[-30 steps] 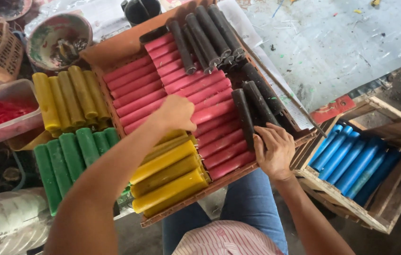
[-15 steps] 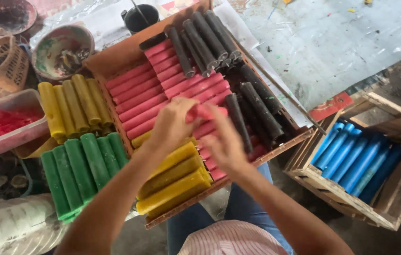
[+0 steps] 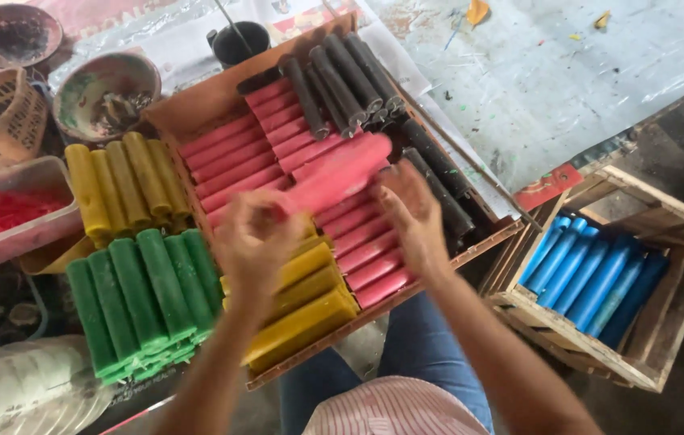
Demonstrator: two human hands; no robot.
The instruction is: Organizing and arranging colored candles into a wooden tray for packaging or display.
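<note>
A red stick (image 3: 334, 179), blurred, is held slantwise just above the wooden tray (image 3: 197, 105) that rests on the person's lap. The left hand (image 3: 257, 242) closes its fingers around the stick's lower end, and the right hand (image 3: 410, 213) lies against its upper part with the fingers bent over it; how firmly the right hand grips cannot be told through the blur. Under the stick, the tray holds rows of red sticks (image 3: 237, 157) lying side by side across its middle, black sticks (image 3: 342, 80) packed along its far side and right edge, and yellow sticks (image 3: 302, 310) in the near corner, just below the left hand. Left of the tray, outside it, a bundle of green sticks (image 3: 136, 298) lies beside a bundle of darker yellow sticks (image 3: 120, 185). Further left stands a clear tub (image 3: 32, 234) of red bits, with a woven basket (image 3: 0, 121) and two stained bowls (image 3: 104, 93) behind it. A dark cup (image 3: 237, 40) stands at the tray's far edge on a paint-spattered plastic sheet (image 3: 567, 80). To the right, on the floor, a wooden crate (image 3: 672, 234) holds blue sticks (image 3: 592, 274) laid side by side.
</note>
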